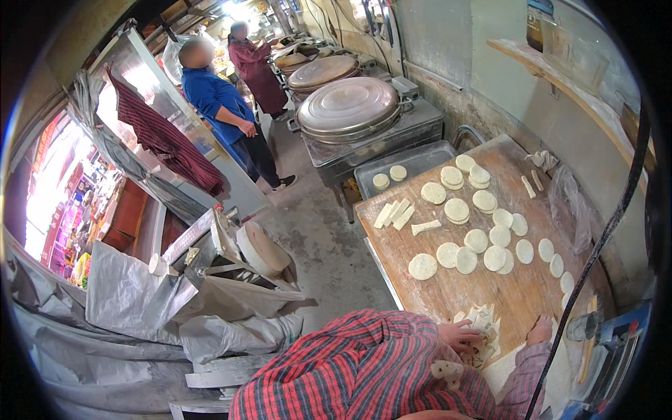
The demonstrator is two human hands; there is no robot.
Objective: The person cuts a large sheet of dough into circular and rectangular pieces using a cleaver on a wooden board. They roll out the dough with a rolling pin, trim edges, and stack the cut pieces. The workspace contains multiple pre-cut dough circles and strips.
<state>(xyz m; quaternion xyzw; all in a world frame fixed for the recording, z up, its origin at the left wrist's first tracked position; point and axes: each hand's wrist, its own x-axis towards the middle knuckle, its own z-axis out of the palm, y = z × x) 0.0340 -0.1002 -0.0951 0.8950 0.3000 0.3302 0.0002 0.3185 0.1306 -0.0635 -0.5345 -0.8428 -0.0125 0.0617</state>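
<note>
My left hand (pixel 458 336) lies over a crumpled mass of pale dough with green bits (pixel 483 322), its fingers spread and touching it. Farther right, my right hand (pixel 540 330) is low on the board with its fingers together, at the far edge of a flat pale dough sheet (pixel 560 371). My forearm and the striped sleeve partly cover this sheet. Beyond both hands, several round flat dough pieces (pixel 476 241) lie on the floury wooden board (pixel 392 255), some overlapping or stacked. Several dough strips (pixel 395 213) are at its far left.
A metal tray (pixel 420 162) with round dough pieces adjoins the board's far edge. Large lidded round pans (pixel 350 108) stand beyond. A black cable (pixel 602 245) hangs at the right, near a glass jar (pixel 584 327). Two people (pixel 220 105) stand farther back; a wooden shelf (pixel 560 77) juts from the wall.
</note>
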